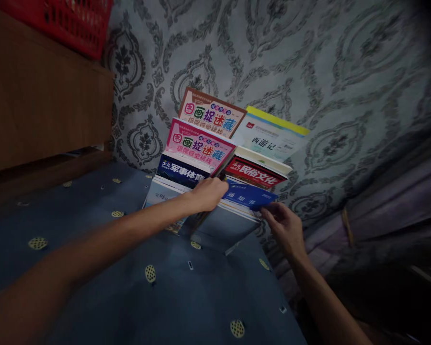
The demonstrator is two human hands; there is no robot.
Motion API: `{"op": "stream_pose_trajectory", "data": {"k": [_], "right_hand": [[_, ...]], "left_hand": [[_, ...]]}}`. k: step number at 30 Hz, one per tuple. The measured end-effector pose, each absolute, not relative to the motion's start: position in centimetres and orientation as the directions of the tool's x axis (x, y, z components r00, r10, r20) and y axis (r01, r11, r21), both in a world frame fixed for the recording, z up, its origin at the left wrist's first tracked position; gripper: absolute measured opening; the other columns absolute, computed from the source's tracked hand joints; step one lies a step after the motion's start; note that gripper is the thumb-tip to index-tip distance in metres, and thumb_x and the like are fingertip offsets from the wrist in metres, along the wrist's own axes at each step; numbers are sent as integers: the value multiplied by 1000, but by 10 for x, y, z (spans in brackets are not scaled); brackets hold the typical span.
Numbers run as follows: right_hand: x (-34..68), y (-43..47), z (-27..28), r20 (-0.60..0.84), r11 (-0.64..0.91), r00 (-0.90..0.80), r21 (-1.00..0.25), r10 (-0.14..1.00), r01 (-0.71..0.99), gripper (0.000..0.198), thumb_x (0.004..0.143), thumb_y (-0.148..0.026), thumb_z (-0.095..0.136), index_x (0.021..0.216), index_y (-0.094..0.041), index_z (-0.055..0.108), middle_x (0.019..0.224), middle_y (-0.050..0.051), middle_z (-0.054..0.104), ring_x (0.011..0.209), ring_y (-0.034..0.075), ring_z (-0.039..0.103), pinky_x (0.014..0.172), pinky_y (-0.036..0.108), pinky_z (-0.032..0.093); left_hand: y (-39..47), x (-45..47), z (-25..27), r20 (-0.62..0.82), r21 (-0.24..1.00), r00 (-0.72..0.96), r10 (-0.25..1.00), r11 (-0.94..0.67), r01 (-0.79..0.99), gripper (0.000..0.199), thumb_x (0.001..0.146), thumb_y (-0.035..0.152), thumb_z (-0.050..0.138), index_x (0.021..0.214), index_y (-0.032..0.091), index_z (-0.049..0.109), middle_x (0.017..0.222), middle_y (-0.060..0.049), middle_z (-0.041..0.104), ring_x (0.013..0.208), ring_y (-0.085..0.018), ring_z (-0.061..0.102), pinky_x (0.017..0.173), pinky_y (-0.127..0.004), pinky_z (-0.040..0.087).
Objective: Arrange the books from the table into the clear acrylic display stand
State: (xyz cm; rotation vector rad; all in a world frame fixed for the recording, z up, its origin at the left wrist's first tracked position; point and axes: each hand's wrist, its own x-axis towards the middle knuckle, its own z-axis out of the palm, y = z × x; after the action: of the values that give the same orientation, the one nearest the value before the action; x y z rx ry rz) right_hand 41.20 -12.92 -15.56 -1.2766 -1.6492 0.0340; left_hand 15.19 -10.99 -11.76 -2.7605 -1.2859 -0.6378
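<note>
A blue booklet point(249, 194) with white lettering stands in the right column of a stepped book holder point(226, 227). My left hand point(210, 194) is closed at the booklet's left edge. At its lower right corner, the thumb and fingers of my right hand point(283, 223) pinch the edge. Behind the booklet stand a red-covered book point(255, 172) and a pale book with a yellow top edge point(276, 134). The left column holds a brown-bordered book point(211, 112), a pink book point(199, 146), a dark blue book point(183, 170) and a pale book point(161, 194), partly hidden by my left forearm.
The holder rests on a dark blue cloth point(190, 302) with a yellow pattern, close to a patterned wall point(208, 57). A wooden cabinet point(50, 96) at the left bears a red plastic basket point(82, 24). Gathered purplish fabric point(326, 244) hangs at the right.
</note>
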Motion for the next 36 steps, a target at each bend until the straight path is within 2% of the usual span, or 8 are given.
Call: {"op": "stream_pose_trajectory", "data": {"k": [4,9,15,23,30,36], "right_hand": [[415,-126,-158,686,456,157,-618,711,640,24,71,-42,69,82,-22,62,76,2,67,69,18,62,66,30,50],[421,-122,-161,651,487,93,-647,754,587,19,71,-39,69,75,-23,60,67,0,64,63,16,59,60,28,48],[423,-122,-166,622,444,90,-645,778,622,21,68,-41,69,73,-22,61,67,2,65,63,17,58,60,29,47],[414,-127,-165,608,452,79,-666,790,594,29,77,-49,66,77,-20,61,70,2,63,66,18,58,63,29,46],[415,-128,-161,653,465,38,-577,756,671,33,80,-51,60,66,-21,61,62,1,61,59,17,54,59,28,44],[417,-131,-159,624,459,11,-587,781,667,29,80,-47,60,67,-21,61,61,1,59,57,16,52,55,27,41]], "left_hand": [[-113,154,-116,377,92,589,715,-662,744,30,83,-2,46,106,8,64,103,-22,71,105,-31,70,86,-39,56],[-114,154,-119,353,55,606,712,-663,747,30,84,-1,47,106,7,66,103,-22,71,106,-31,69,87,-40,56],[-108,156,-124,372,91,580,724,-651,754,26,89,6,46,105,7,66,104,-22,71,105,-32,69,86,-40,56],[-110,157,-120,336,114,560,757,-623,773,26,94,14,45,107,7,66,105,-23,71,105,-32,69,87,-40,55],[-116,159,-112,287,119,527,800,-575,809,25,96,19,44,103,9,66,106,-21,72,105,-31,69,86,-37,53],[-117,161,-115,319,131,502,804,-562,816,25,97,22,45,103,9,65,105,-22,72,105,-31,69,85,-36,53]]}}
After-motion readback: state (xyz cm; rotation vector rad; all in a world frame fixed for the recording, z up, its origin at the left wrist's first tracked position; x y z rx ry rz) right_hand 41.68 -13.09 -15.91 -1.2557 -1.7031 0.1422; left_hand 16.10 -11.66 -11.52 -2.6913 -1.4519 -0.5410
